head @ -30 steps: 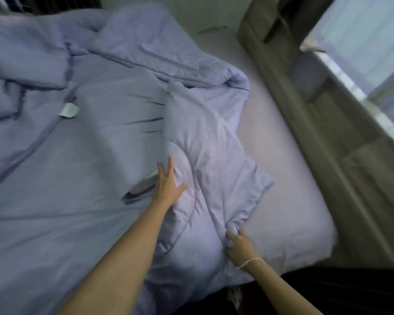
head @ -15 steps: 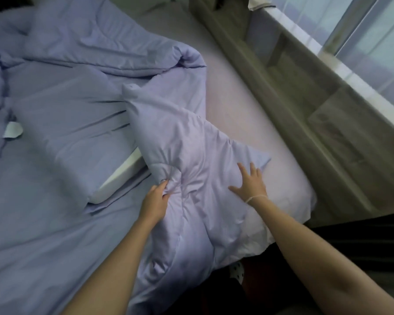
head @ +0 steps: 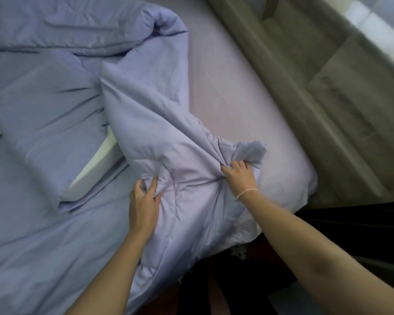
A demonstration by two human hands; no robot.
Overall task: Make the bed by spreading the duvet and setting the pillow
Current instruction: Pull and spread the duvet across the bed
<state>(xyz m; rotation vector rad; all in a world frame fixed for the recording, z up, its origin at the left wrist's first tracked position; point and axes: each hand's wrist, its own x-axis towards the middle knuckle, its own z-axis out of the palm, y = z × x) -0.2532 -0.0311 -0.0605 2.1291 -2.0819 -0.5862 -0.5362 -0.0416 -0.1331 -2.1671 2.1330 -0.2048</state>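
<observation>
Two hands clutching bunched lavender duvet [head: 159,123] near bed corner: left hand [head: 143,201] fingers curled into fold, right hand [head: 240,176] fisted round gathered corner. Pillow [head: 46,123] lying left of duvet, touching it, on bed [head: 237,87].

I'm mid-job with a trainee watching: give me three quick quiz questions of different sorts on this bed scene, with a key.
1. True or false: both hands grip the duvet.
2. Which hand wears a thin bracelet at the wrist? A) left hand B) right hand C) neither
3. Fill in: the pillow lies to the ____ of the bunched duvet fold in the head view.

Key
1. True: the fingers of each hand are curled into bunched fabric.
2. B.
3. Left; its white inner corner shows beside the fold, and bare mattress sheet lies on the other side.
</observation>
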